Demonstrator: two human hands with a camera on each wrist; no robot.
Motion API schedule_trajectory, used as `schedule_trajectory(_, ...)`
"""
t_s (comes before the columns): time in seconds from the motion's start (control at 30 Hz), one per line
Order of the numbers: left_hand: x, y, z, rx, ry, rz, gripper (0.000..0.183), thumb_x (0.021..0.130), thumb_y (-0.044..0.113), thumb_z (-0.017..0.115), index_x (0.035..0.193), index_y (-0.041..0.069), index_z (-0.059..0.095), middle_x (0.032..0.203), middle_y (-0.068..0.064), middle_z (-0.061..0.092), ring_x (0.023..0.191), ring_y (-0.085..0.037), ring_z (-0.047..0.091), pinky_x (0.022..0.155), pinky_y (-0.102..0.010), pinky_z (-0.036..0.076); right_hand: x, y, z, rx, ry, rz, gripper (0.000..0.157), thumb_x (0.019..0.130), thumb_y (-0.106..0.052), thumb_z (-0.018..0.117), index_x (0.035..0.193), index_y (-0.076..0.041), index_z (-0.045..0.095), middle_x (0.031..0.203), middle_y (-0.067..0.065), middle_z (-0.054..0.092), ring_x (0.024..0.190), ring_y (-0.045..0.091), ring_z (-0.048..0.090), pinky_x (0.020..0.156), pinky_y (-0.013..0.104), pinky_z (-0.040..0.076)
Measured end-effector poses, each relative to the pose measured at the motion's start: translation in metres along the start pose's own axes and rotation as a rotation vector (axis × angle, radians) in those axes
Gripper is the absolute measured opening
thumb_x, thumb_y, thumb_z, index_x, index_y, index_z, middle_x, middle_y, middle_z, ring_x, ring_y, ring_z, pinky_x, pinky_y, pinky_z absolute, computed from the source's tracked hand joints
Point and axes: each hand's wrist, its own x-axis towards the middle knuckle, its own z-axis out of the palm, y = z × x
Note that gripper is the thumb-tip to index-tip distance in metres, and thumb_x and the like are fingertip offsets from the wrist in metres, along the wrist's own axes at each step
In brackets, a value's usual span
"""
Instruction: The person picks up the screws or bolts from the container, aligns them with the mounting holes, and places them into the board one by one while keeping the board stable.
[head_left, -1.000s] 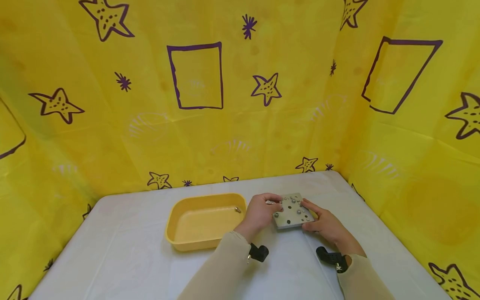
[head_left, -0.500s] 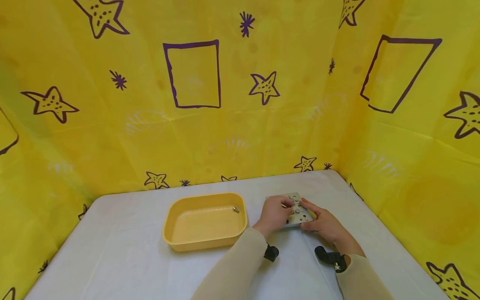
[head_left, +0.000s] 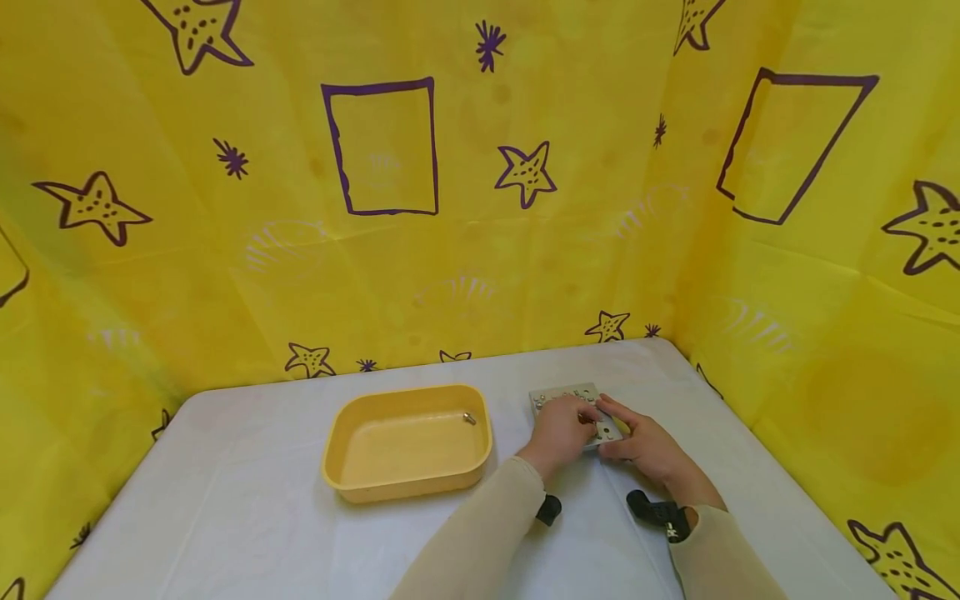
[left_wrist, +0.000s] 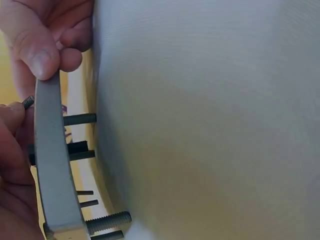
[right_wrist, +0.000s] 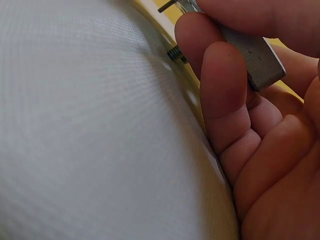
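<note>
A grey metal plate [head_left: 557, 391] with holes and several screws in it is held up at an angle. My right hand [head_left: 651, 447] grips its right edge, thumb on one face and fingers behind, as the right wrist view also shows. In the left wrist view, threaded screw ends [left_wrist: 108, 222] and thin pins [left_wrist: 89, 203] stick out of the plate's underside. My left hand [head_left: 558, 431] is over the plate's top face and pinches a screw [left_wrist: 28, 102], whose threaded tip points at the plate. Its head is hidden by the fingers.
A yellow tray [head_left: 405, 486] stands left of the hands, with one loose screw [head_left: 469, 417] inside at its right end. White cloth covers the table [head_left: 247, 533]. A yellow patterned curtain [head_left: 465, 242] rises behind and along both sides.
My left hand has moved right across the plate, from its left edge to nearer my right hand, with the screw in its fingers. The right hand keeps its grip.
</note>
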Motion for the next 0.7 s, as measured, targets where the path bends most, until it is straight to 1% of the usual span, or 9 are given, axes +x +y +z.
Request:
schedule_trajectory(0.1,-0.0007,0.0003,0.0006,0.012,-0.006,0.01,0.012,0.088,0.007,0.074,0.095,0.014,0.08,0.091,0.011,0.069,0.092,-0.006,0.061,0.087,-0.022,0.046,-0.0005,-0.001,0.0004,0.012,0.0,0.001,0.083,0.08,-0.02,0.084,0.151,-0.011,0.044,0.16,0.001,0.03,0.148,0.034,0.013,0.113,0.061,0.01)
schedule_trajectory(0.33,-0.0009,0.0017,0.0018,0.06,-0.003,0.053,0.012,0.087,0.006,0.074,0.095,0.013,0.08,0.091,0.009,0.07,0.094,-0.008,0.062,0.089,-0.021,0.045,-0.0002,-0.001,0.0003,-0.014,0.004,-0.009,0.082,0.08,-0.018,0.083,0.151,-0.011,0.044,0.16,0.004,0.03,0.146,0.036,0.016,0.112,0.061,0.013)
schedule_trajectory(0.43,-0.0014,0.0024,0.0013,0.072,-0.014,0.058,0.012,0.087,0.007,0.074,0.095,0.014,0.08,0.092,0.009,0.069,0.096,-0.008,0.062,0.091,-0.022,0.045,0.0004,-0.0012,0.0011,-0.008,0.01,0.012,0.082,0.079,-0.019,0.084,0.151,-0.013,0.045,0.16,0.002,0.031,0.146,0.035,0.017,0.112,0.061,0.013)
schedule_trajectory(0.6,-0.0011,0.0021,0.0008,0.07,-0.036,0.071,0.013,0.089,0.007,0.072,0.096,0.015,0.08,0.092,0.01,0.069,0.096,-0.007,0.061,0.092,-0.021,0.045,0.0009,-0.0006,0.0011,-0.018,0.013,0.027,0.082,0.078,-0.02,0.084,0.151,-0.014,0.046,0.159,-0.001,0.031,0.147,0.034,0.015,0.113,0.062,0.012)
schedule_trajectory(0.7,-0.0001,0.0013,0.0012,0.055,-0.051,0.062,0.014,0.09,0.007,0.071,0.097,0.015,0.08,0.093,0.012,0.068,0.097,-0.005,0.061,0.092,-0.021,0.045,0.0005,-0.0011,0.0004,-0.016,0.011,0.02,0.082,0.079,-0.02,0.084,0.151,-0.014,0.045,0.16,-0.001,0.031,0.147,0.035,0.014,0.112,0.062,0.012)
